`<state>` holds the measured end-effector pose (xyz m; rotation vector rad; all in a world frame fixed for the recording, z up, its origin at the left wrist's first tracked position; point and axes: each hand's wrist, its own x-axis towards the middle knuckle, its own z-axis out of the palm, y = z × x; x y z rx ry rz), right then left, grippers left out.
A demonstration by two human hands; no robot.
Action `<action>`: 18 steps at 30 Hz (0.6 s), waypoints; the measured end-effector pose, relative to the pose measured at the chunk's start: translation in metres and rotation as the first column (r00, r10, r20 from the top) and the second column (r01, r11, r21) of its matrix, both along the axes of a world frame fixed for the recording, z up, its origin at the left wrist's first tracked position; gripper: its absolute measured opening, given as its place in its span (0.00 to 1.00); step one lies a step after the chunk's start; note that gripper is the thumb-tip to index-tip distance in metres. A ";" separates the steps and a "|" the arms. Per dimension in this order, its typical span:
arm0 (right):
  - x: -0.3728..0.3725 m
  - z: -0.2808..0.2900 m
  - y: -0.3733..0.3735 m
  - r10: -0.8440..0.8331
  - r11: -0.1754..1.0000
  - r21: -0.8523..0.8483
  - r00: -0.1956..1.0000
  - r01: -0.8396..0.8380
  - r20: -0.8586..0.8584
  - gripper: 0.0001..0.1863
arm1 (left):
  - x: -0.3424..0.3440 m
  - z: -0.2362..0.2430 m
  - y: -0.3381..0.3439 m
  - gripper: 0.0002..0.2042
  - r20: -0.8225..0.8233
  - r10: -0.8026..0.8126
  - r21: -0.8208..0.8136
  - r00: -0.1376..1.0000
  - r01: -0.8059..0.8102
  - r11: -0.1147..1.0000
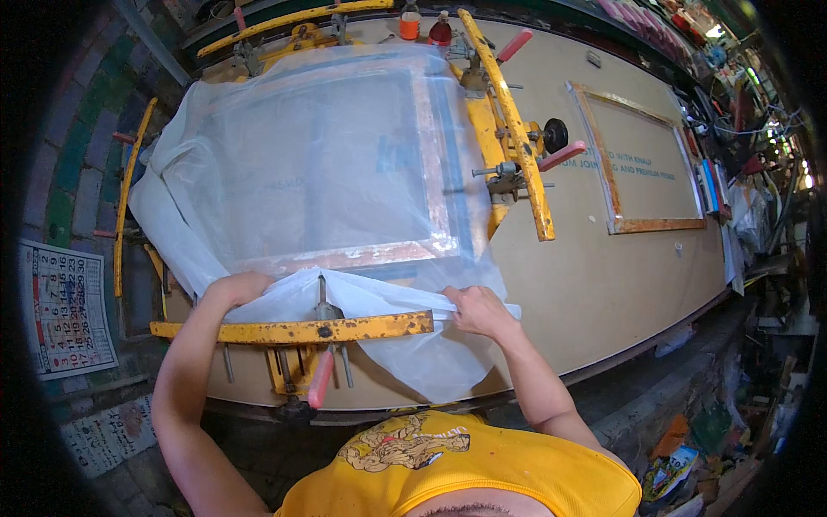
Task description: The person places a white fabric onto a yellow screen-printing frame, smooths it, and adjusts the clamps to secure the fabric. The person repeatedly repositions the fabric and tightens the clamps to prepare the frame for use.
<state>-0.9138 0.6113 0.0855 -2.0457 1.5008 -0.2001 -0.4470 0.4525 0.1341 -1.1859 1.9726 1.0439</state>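
A sheer white mesh fabric [319, 172] is draped over a wooden frame [362, 255] that shows through it, its left side bunched in folds. My right hand [481, 310] is closed on the gathered near edge of the fabric, with a white tip sticking out to the right. My left hand [243, 288] is bent at the wrist and grips the fabric's near edge at the left; its fingertips are partly hidden in the cloth. Between my hands stands a yellow clamp bar [293, 329] with a pink-handled lever [320, 379]. The fabric peaks over the bar's metal rod.
More yellow clamp bars stand at the right [512, 129], far [293, 26] and left [133, 198] sides of the frame. A second wooden frame [659, 226] lies on the board [594, 284]. Two bottles, orange [409, 24] and dark red [440, 33], stand at the back.
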 end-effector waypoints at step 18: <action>0.001 -0.002 -0.004 0.086 0.992 -0.098 0.996 -0.083 0.027 0.08 | -0.014 0.014 0.005 0.16 0.218 0.014 -0.132 0.976 0.015 0.991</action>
